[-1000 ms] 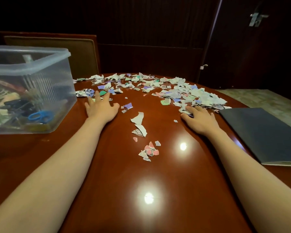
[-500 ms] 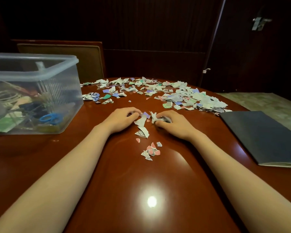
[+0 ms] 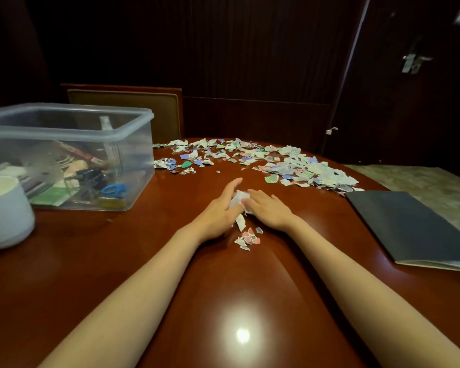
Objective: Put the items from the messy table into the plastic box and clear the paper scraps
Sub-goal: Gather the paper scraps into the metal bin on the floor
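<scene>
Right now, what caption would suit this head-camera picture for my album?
Left hand and right hand press paper scraps together near the plastic box.

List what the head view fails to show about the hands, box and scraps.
Head view throughout:
- Scraps between left hand and right hand: mostly covered by both; the left hand's finger curl is hidden.
- Plastic box: left end cut off by the frame edge; contents blurred through its wall.
- White container: cut by the left edge.

Dim room, dark background; overhead light glares on the glossy table; wide-angle edges bend.
</scene>
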Action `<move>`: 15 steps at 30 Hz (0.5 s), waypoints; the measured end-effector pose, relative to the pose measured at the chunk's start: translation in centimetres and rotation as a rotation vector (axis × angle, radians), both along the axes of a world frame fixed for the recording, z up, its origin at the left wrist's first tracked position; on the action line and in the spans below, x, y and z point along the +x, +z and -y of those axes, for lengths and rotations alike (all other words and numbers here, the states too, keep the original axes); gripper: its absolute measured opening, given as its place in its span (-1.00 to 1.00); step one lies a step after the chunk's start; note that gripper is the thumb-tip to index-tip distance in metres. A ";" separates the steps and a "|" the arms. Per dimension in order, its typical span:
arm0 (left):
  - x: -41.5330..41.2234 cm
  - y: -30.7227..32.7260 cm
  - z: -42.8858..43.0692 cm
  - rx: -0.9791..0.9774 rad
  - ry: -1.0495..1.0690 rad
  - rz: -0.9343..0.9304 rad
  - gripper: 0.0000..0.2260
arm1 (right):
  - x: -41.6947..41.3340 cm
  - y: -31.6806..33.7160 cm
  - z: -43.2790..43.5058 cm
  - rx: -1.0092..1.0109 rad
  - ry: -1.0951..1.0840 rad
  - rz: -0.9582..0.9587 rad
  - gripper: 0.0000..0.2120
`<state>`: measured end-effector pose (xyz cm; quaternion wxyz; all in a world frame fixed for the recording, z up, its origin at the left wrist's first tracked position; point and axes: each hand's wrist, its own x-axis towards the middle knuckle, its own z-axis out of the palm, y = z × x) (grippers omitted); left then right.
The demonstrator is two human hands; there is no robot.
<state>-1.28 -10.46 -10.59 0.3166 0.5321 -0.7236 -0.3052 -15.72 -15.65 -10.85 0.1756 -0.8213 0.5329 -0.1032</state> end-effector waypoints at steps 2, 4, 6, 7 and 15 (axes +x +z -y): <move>-0.1 0.1 -0.9 -0.007 0.032 -0.086 -0.46 | 0.0 0.3 -0.7 -0.011 0.022 0.084 -0.61; 0.0 0.3 -1.8 -0.016 0.074 -0.179 -0.43 | -0.2 0.5 -1.7 -0.022 0.035 0.204 -0.69; 0.3 0.4 -2.8 -0.018 0.087 -0.227 -0.38 | -0.5 0.5 -2.8 -0.008 0.033 0.277 -0.73; 0.6 0.4 -3.3 -0.020 0.074 -0.169 -0.34 | -0.6 0.5 -3.4 0.002 0.038 0.301 -0.73; 0.4 -0.6 -4.9 -0.035 -0.051 0.416 -0.02 | -0.1 -0.4 -7.3 -0.208 0.066 -0.041 -0.54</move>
